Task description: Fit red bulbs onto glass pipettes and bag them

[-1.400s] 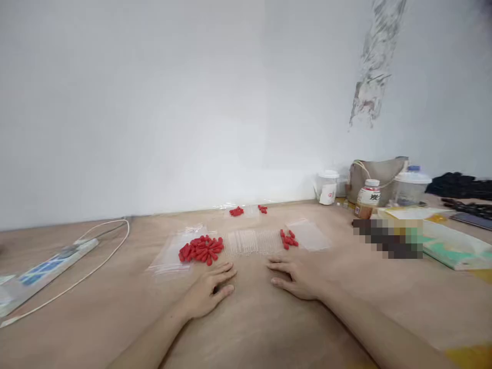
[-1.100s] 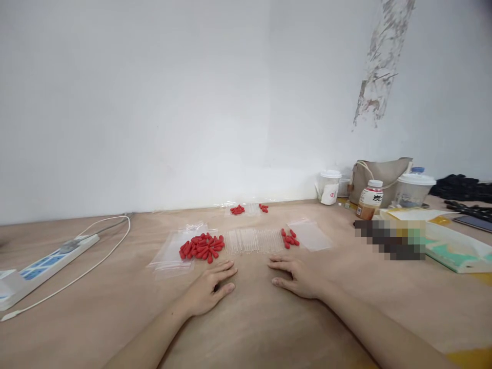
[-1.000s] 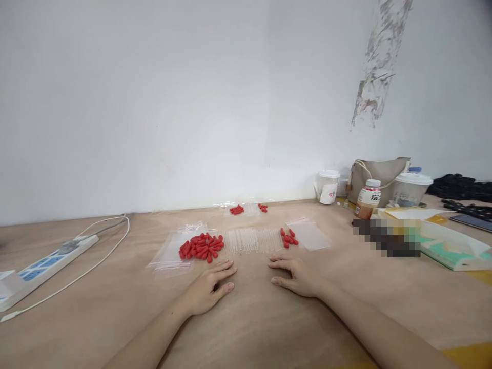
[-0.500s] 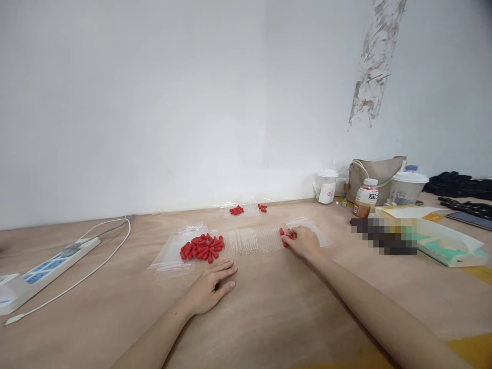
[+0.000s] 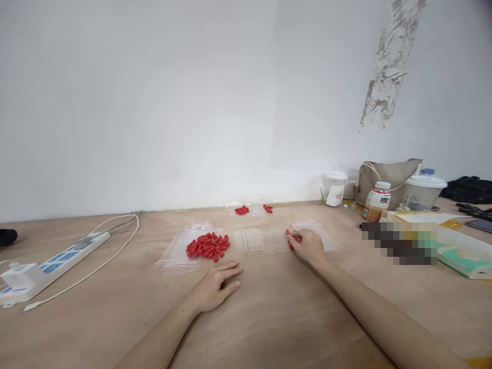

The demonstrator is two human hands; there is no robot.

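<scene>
My left hand lies flat on the table, fingers spread, with nothing in it. Just beyond it is a heap of red bulb-shaped pieces, partly on a stack of clear plastic bags. A row of thin clear tubes stretches from this heap towards my right hand. At the row's right end, my right thumb and fingers are closed on a red bulb-shaped piece; the fingers partly hide the red pieces there. More clear bags lie behind that hand.
Near the wall lies a clear bag with red pieces and tubes. A power strip with a white cable is at left. At right stand a lidded cup, a bottle, a grey bag and a white-green tray.
The whole scene has shifted slightly right in view as the head turned left. My right fingers stay at the red pieces by the tubes' right end. The left hand still rests flat.
</scene>
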